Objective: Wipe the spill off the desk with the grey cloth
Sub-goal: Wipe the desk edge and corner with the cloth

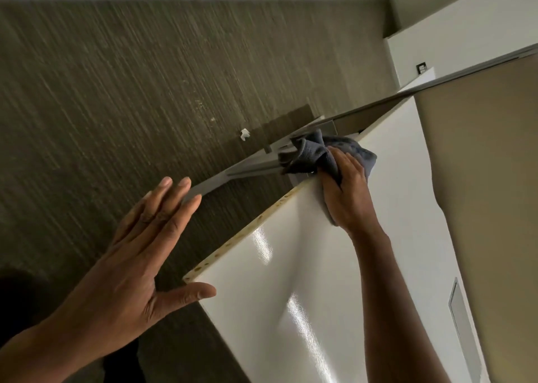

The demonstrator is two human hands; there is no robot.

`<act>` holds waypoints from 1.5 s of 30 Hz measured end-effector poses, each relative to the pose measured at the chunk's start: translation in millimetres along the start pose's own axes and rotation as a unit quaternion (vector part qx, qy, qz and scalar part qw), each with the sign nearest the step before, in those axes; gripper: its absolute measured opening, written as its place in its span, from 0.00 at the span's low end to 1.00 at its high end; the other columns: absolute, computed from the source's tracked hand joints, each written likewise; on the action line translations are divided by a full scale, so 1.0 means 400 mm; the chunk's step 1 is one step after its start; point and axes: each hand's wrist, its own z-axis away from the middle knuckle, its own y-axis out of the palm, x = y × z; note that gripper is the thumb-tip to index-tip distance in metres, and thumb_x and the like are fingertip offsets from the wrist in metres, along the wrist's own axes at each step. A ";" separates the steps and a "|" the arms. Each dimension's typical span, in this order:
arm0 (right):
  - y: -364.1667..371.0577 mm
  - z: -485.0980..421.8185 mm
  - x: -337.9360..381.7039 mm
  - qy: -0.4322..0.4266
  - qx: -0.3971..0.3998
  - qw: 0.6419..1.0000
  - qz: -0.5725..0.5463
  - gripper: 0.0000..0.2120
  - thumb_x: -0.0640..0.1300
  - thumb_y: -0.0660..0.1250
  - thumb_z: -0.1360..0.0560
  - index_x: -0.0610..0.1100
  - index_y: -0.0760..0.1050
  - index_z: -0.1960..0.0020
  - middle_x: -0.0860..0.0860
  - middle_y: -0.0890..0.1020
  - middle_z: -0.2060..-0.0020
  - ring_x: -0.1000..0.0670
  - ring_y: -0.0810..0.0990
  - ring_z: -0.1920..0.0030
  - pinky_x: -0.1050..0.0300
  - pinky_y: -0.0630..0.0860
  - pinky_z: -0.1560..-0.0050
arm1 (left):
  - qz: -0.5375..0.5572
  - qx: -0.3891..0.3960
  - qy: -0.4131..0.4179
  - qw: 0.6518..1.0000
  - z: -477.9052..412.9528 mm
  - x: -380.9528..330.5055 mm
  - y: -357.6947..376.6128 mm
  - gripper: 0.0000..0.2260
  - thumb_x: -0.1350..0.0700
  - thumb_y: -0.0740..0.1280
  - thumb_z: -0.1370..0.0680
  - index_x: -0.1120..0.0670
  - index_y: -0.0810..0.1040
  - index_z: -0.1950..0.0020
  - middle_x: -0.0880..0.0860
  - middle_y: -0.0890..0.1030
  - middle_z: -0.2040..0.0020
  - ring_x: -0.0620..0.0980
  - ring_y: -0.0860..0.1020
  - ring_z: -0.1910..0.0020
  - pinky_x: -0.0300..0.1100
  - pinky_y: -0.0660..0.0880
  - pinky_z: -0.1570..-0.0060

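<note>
The glossy white desk runs from the lower middle up to the right, its raw chipboard edge on the left. At the desk's far corner my right hand is shut on the bunched grey cloth and presses it onto the desk. My left hand is open with its fingers spread, held flat beside the desk's left edge, the thumb touching the near corner. No spill shows on the visible surface.
A beige partition panel with a grey metal top rail borders the desk on the right. Grey metal brackets stick out past the far corner. Striped dark carpet lies below, with a small white scrap on it.
</note>
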 end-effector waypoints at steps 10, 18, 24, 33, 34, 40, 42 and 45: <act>-0.012 0.019 0.017 -0.077 0.060 0.990 0.100 0.16 0.52 0.58 0.17 0.48 0.81 0.38 0.51 0.82 0.39 0.50 0.73 0.32 0.35 0.57 0.24 | -0.008 0.005 0.004 1.000 0.002 0.003 0.002 0.48 0.25 0.55 0.23 0.58 0.53 0.15 0.55 0.51 0.14 0.57 0.50 0.15 0.48 0.46 0.17; 0.005 0.045 0.048 -0.097 0.066 0.990 0.082 0.19 0.50 0.54 0.16 0.45 0.82 0.40 0.49 0.83 0.41 0.51 0.76 0.34 0.38 0.53 0.21 | -0.037 0.015 0.012 0.999 0.018 0.021 -0.014 0.49 0.25 0.55 0.24 0.59 0.51 0.15 0.57 0.49 0.14 0.58 0.47 0.15 0.50 0.44 0.17; 0.040 0.085 0.087 -0.109 0.048 0.992 0.048 0.21 0.51 0.53 0.18 0.42 0.82 0.44 0.48 0.84 0.46 0.50 0.78 0.40 0.38 0.58 0.23 | -0.055 -0.001 0.017 0.998 0.018 0.036 -0.014 0.52 0.23 0.56 0.26 0.60 0.51 0.16 0.58 0.49 0.14 0.58 0.47 0.15 0.54 0.47 0.17; 0.074 0.137 0.129 -0.117 0.040 0.992 0.015 0.20 0.50 0.54 0.18 0.41 0.81 0.42 0.48 0.84 0.45 0.52 0.77 0.40 0.43 0.56 0.21 | -0.027 -0.041 -0.030 0.998 0.063 -0.003 0.011 0.46 0.29 0.59 0.21 0.61 0.53 0.16 0.60 0.51 0.15 0.59 0.48 0.15 0.53 0.46 0.17; 0.075 0.138 0.132 -0.115 0.039 0.993 0.013 0.20 0.50 0.54 0.18 0.41 0.81 0.42 0.48 0.83 0.45 0.53 0.76 0.40 0.42 0.56 0.21 | -0.036 -0.060 -0.019 0.997 0.072 -0.015 0.018 0.42 0.32 0.59 0.19 0.60 0.55 0.16 0.60 0.52 0.15 0.60 0.49 0.15 0.54 0.48 0.17; 0.075 0.145 0.144 -0.097 0.045 0.994 0.003 0.22 0.51 0.53 0.18 0.41 0.80 0.40 0.48 0.83 0.44 0.53 0.76 0.39 0.41 0.55 0.21 | -0.103 -0.088 0.109 0.985 0.131 -0.098 0.076 0.34 0.56 0.69 0.18 0.57 0.58 0.16 0.57 0.54 0.15 0.59 0.52 0.15 0.57 0.48 0.18; 0.078 0.152 0.150 -0.098 0.046 0.994 0.002 0.21 0.51 0.54 0.18 0.40 0.80 0.40 0.47 0.83 0.44 0.55 0.74 0.39 0.42 0.55 0.21 | -0.130 -0.051 0.137 0.981 0.154 -0.114 0.094 0.36 0.56 0.72 0.20 0.57 0.57 0.16 0.57 0.54 0.15 0.58 0.52 0.15 0.56 0.46 0.17; 0.082 0.159 0.157 -0.103 0.041 0.994 0.001 0.18 0.47 0.56 0.17 0.40 0.80 0.40 0.48 0.83 0.45 0.57 0.73 0.40 0.45 0.55 0.21 | -0.167 -0.035 0.155 0.973 0.173 -0.115 0.113 0.31 0.51 0.65 0.15 0.58 0.57 0.16 0.58 0.54 0.15 0.58 0.52 0.15 0.55 0.45 0.17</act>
